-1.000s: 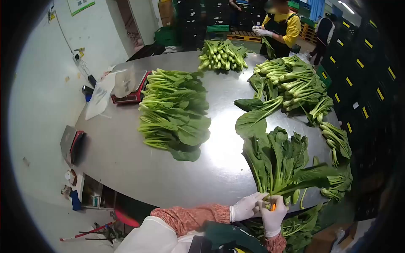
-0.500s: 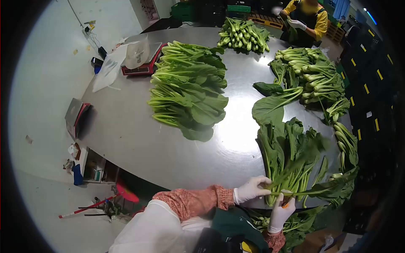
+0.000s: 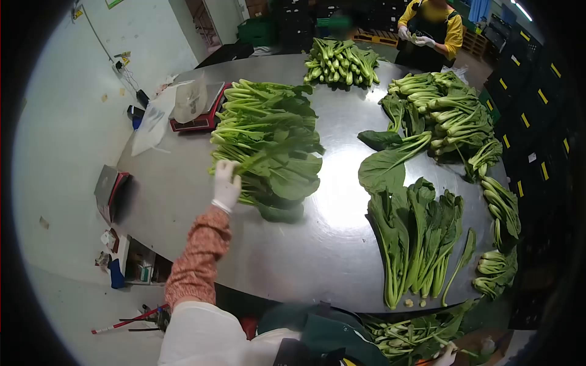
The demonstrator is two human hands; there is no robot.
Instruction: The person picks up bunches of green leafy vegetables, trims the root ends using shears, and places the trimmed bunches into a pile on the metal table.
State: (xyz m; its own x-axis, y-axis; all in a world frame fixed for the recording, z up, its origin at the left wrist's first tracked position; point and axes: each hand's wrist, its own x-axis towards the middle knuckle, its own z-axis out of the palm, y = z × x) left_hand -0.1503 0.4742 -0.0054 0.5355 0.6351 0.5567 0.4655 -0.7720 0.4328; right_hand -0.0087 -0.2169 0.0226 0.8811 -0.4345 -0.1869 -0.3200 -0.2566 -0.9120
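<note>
My gloved left hand point(image 3: 227, 183) reaches across the table to the left pile of leafy greens point(image 3: 268, 116). Its fingers are closed round the stem end of one stalk of leafy greens point(image 3: 262, 157), whose leaf is blurred and lies over the pile. Low at the bottom edge, my gloved right hand point(image 3: 446, 354) is closed and partly cut off by the frame. A bit of orange shows beside it, from a small orange-handled tool. Loose greens point(image 3: 397, 335) lie below the table edge close to this hand. A row of leafy stalks point(image 3: 421, 244) lies on the near right of the table.
A red scale point(image 3: 201, 119) with plastic bags on it stands at the back left. Bundled greens point(image 3: 342, 64) and a larger heap point(image 3: 458, 116) line the far and right sides. Small cut ends point(image 3: 409, 302) lie near the front edge. Across the table stands a co-worker point(image 3: 430, 33).
My left hand has moved from the near right stalks across to the left pile and taken hold of a stalk. My right hand has dropped below the table edge. The view has shifted slightly.
</note>
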